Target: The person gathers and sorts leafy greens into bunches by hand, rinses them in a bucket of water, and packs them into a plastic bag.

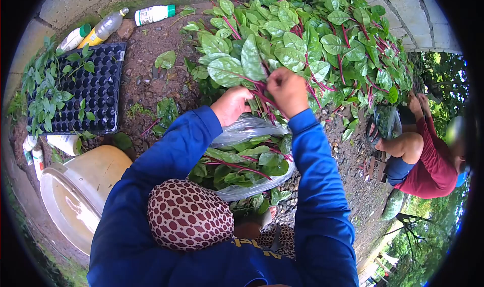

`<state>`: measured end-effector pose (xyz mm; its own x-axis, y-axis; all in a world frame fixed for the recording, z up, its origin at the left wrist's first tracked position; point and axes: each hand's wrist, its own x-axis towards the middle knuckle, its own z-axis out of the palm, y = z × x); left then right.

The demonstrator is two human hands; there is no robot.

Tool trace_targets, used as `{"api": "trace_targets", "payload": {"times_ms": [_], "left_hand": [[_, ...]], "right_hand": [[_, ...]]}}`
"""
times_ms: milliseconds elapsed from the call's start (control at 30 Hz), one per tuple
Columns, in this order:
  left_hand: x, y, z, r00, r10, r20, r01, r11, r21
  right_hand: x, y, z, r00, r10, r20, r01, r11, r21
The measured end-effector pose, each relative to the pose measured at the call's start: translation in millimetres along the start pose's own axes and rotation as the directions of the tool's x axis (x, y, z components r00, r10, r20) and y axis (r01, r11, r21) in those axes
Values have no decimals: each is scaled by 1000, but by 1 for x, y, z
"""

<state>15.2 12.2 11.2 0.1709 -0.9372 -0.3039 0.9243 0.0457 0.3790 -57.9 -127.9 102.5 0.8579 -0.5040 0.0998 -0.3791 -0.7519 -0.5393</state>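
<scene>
A big heap of green leaves with red-purple stems (333,45) lies against the wall. In front of it, my left hand (232,105) holds a few red stems between thumb and fingers. Close beside it on the right, my right hand (288,91) is closed at the same stems, its fingertips partly hidden. Large green leaves (252,60) spread above both hands. Below them, a clear plastic bag (242,192) lies open with leafy stems (237,161) inside.
A black seedling tray (96,93) with a leafy plant is at the left, bottles (108,24) behind it. A whitish tub (83,186) stands at lower left. A co-worker in red (428,166) crouches at the right by another plastic bag (387,120).
</scene>
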Motion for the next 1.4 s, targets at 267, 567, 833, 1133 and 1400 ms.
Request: {"api": "trace_targets", "payload": {"times_ms": [267,567,833,1133,1400], "left_hand": [[10,-3,8,931,53,-361,-17,994,104],[2,-3,8,978,74,-194,-79,997,-19],[-4,4,19,970,69,-234,-13,973,233],[-9,9,34,966,29,-257,142,770,622],[-112,35,56,887,455,-85,-15,211,977]], "right_hand": [[-40,-35,18,984,-152,-96,149,988,-35],[-28,-8,25,954,180,239,-145,977,-155],[-28,-28,37,905,395,158,-318,874,-367],[-13,-10,48,924,348,158,-268,884,-383],[15,61,25,937,259,236,-324,897,302]]}}
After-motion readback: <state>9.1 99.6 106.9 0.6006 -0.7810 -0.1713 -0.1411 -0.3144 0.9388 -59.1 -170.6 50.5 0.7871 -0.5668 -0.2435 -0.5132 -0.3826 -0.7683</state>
